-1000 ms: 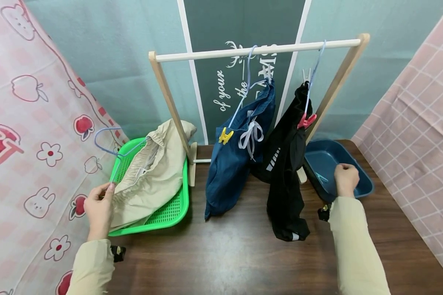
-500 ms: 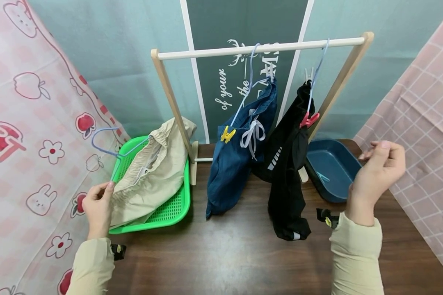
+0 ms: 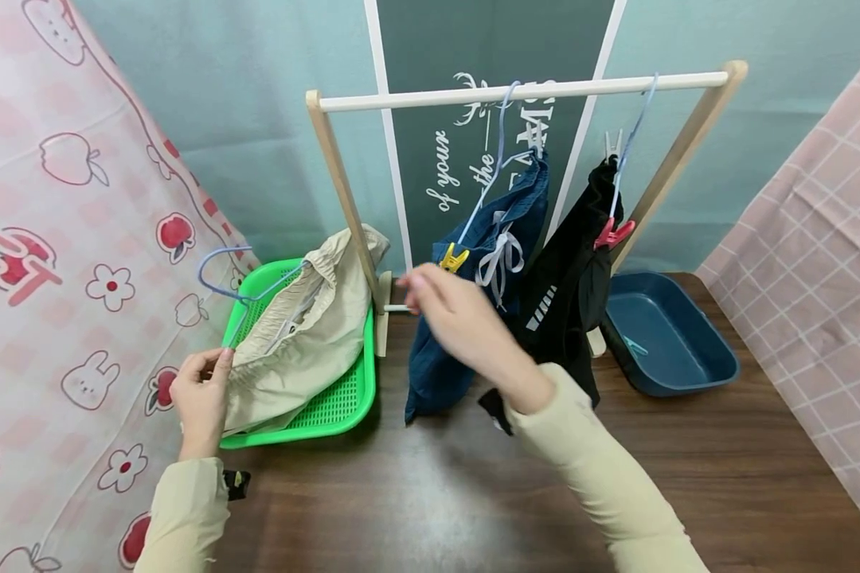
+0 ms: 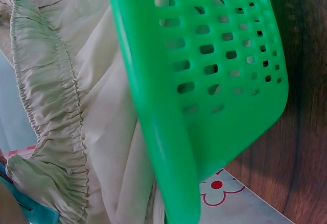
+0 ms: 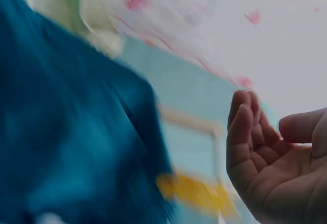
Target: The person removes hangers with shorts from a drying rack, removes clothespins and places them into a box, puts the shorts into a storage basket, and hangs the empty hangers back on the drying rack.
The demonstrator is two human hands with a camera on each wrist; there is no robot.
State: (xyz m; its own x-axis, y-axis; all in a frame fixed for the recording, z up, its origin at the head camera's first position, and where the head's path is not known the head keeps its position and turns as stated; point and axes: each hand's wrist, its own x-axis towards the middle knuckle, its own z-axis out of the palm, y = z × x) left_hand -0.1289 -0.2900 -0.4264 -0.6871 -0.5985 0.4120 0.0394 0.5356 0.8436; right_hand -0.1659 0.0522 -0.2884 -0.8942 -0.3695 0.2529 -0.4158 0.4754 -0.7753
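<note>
Beige trousers [image 3: 294,358] with a gathered waistband lie in a green plastic basket [image 3: 340,418], a light-blue hanger [image 3: 240,298] along the waistband. My left hand [image 3: 202,394] pinches the near waistband corner at the hanger's end. In the left wrist view, a teal clothespin [image 4: 38,211] shows beside a finger at this corner. My right hand [image 3: 459,314], fingers loosely curled, passes in front of blue trousers [image 3: 437,374]. The right wrist view shows a gap between thumb and fingertips, with nothing seen there. A blurred yellow clothespin [image 5: 196,193] is near.
A white rail [image 3: 416,99] on wooden legs carries the blue trousers and black trousers [image 3: 566,318] on hangers. A red clothespin [image 3: 612,233] grips the black pair. At right stands a dark blue tray [image 3: 662,366] with a teal clothespin [image 3: 634,346] inside.
My right hand has left the tray, swung out to the right, then crossed left to the blue trousers. My left hand keeps its pinch. The head view has shifted slightly.
</note>
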